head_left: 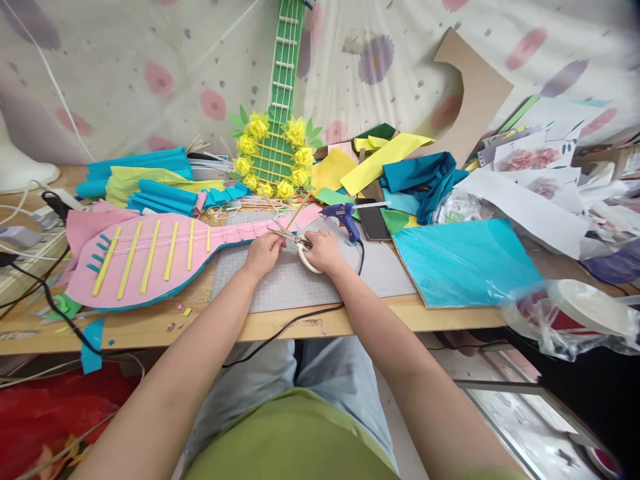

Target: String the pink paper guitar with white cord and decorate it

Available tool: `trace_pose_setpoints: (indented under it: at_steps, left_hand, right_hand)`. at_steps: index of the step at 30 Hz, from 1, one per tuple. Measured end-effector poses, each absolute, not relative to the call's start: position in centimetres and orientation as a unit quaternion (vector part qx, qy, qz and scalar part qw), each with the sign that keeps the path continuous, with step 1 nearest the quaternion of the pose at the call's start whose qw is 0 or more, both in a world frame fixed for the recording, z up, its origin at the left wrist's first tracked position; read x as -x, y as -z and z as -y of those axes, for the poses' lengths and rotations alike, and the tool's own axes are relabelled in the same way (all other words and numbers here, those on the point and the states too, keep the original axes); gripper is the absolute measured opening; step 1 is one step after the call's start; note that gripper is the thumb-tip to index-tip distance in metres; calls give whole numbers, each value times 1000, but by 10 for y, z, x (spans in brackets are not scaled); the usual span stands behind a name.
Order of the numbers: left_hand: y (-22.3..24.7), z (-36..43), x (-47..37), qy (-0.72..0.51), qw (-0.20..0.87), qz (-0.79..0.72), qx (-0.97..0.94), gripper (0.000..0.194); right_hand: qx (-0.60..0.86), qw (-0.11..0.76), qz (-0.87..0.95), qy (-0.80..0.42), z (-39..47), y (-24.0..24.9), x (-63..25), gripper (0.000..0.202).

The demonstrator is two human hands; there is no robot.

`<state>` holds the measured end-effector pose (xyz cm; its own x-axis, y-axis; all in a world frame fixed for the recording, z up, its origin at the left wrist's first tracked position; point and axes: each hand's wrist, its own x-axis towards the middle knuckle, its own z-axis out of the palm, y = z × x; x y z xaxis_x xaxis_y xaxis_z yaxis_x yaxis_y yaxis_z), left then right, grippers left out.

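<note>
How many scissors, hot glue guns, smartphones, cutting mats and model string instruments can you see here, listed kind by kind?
Scissors, in the right hand: 1
Hot glue gun: 1
Smartphone: 1
Cutting mat: 1
Model string instruments, one pink, one green: 2
Total: 6

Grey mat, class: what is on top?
On the mat: the blue glue gun, black cable, phone's near end and part of the pink instrument. The left hand, right hand and scissors hide some of it; what is beneath them cannot be seen.
</note>
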<state>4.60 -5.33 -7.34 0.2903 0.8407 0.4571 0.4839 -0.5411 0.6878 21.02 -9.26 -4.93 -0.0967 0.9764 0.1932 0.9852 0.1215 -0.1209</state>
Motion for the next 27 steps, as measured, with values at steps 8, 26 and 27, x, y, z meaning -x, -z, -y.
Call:
trace_pose_setpoints:
  at_steps: [8, 26, 27]
  left_hand:
    - [71, 52, -45, -406, 200, -431, -781, 22]
    - [74, 53, -45, -351, 182, -433, -810, 23]
    - [73, 53, -45, -352, 187, -434, -808, 23]
  right_hand:
    - [672, 108, 732, 17, 94, 54, -211, 29]
    - [648, 136, 748, 51, 90, 60, -217, 25]
    - [650, 134, 746, 51, 90, 61, -217, 26]
